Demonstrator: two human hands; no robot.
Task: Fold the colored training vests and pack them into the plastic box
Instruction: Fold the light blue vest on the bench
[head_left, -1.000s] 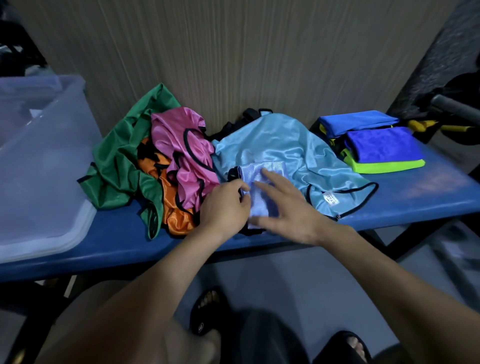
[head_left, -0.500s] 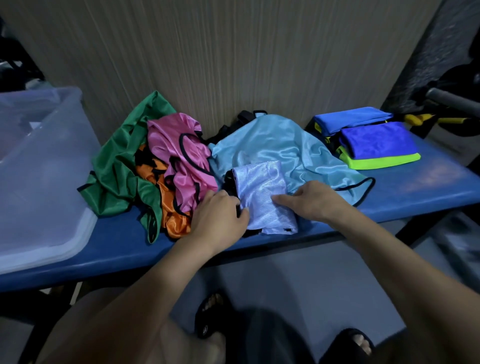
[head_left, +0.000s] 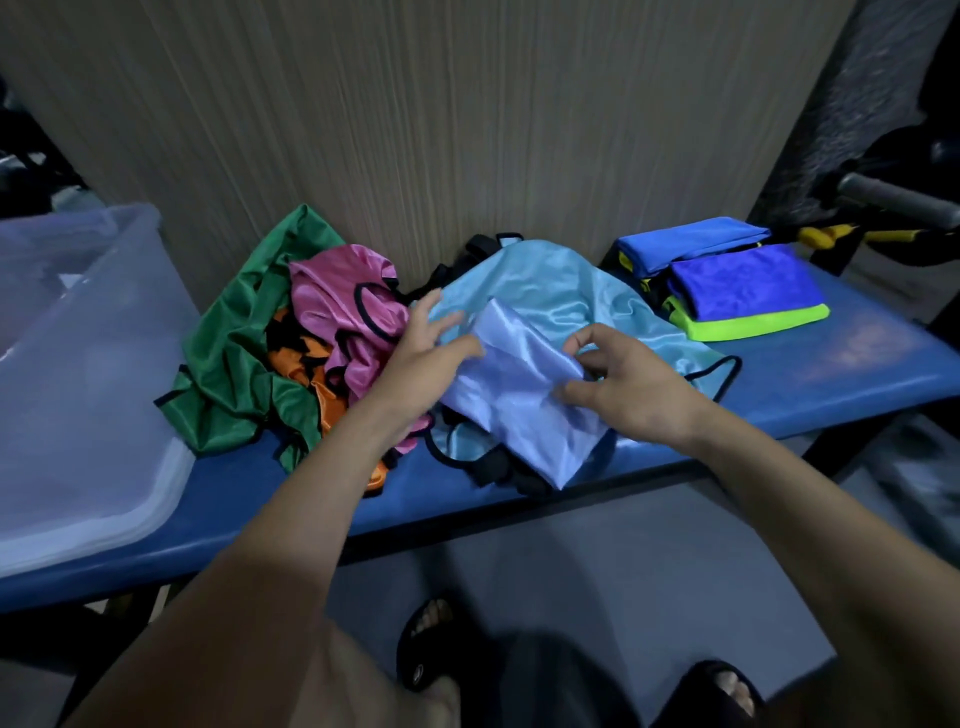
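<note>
Right hand (head_left: 631, 397) pinches the lavender vest (head_left: 519, 400) above the blue desk (head_left: 852, 364). Left hand (head_left: 421, 364) rests spread fingers on its other edge.

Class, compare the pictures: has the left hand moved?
Yes. The left hand has gone from the near edge of the blue bench up and away, toward the pink vest.

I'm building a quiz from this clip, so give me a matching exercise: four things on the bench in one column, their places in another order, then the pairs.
Things:
1. green vest
2. plastic box
3. folded stack
4. lavender vest

Places:
A. far right of the blue bench
B. between left hand and right hand
C. left end of bench
D. left edge of the crumpled pile

Pairs: 1-D, 2-C, 3-A, 4-B
</note>
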